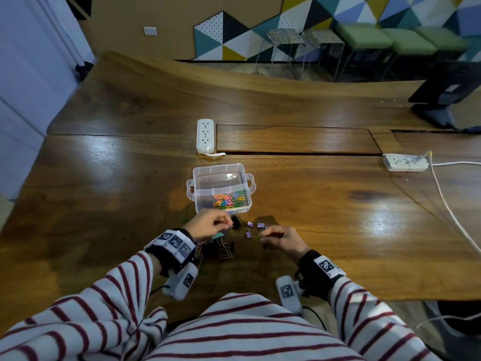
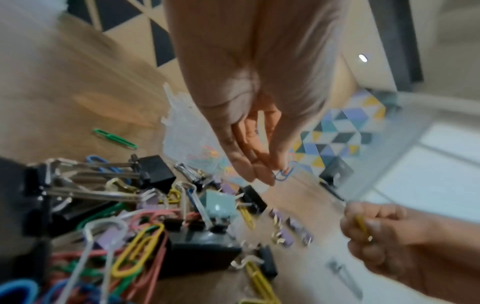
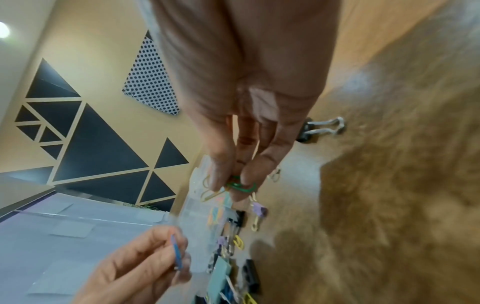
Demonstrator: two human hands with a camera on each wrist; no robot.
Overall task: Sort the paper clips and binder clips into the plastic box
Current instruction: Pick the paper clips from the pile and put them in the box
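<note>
Left hand (image 1: 205, 225) pinching blue paper clip (image 2: 284, 175), right hand (image 1: 282, 239) pinching green clip (image 3: 240, 186), near plastic box (image 1: 199, 198) front edge.

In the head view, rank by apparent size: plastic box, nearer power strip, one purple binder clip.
1. Plastic box, largest.
2. Power strip; it lies farther from the camera, so its true size may be understated.
3. Purple binder clip, clearly smallest.

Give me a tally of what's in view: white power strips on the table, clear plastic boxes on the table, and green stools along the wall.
power strips: 2
plastic box: 1
green stools: 3
Total: 6
</note>
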